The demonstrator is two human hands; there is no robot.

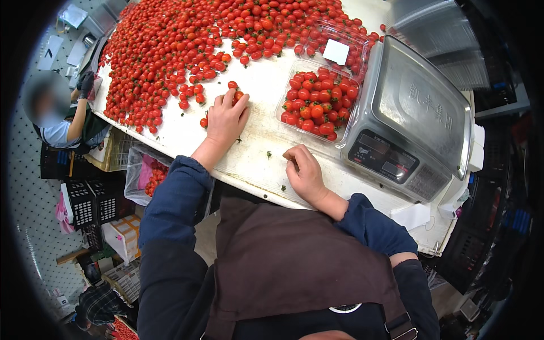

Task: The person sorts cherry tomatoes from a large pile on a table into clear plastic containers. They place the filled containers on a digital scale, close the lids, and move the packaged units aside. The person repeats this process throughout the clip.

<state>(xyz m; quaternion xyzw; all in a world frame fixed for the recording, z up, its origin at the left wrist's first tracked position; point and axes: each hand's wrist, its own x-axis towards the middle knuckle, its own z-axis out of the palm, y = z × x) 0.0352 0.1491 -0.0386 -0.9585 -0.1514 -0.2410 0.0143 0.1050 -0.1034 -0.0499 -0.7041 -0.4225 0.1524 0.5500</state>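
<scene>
My left hand [225, 119] reaches over the white tabletop [255, 153], its fingertips on a cherry tomato [238, 96]; whether it grips the tomato is unclear. Another tomato [232, 85] lies just beyond the fingers, and one [204, 123] beside the hand. My right hand [304, 172] rests near the table's front edge with curled fingers; what is inside them, if anything, cannot be seen. A clear plastic clamshell box [278, 111] filled with cherry tomatoes stands beyond it, its lid [364, 46] open and bearing a white label. A large heap of cherry tomatoes [170, 55] covers the far left.
An electronic scale [420, 102] with a metal pan stands right of the box. Stacked clear plastic containers [437, 38] are behind it. Below the table's left edge hangs a lined bin [136, 187] holding tomatoes. A co-worker [63, 114] is at the far left. Black crates [95, 204] stand on the floor.
</scene>
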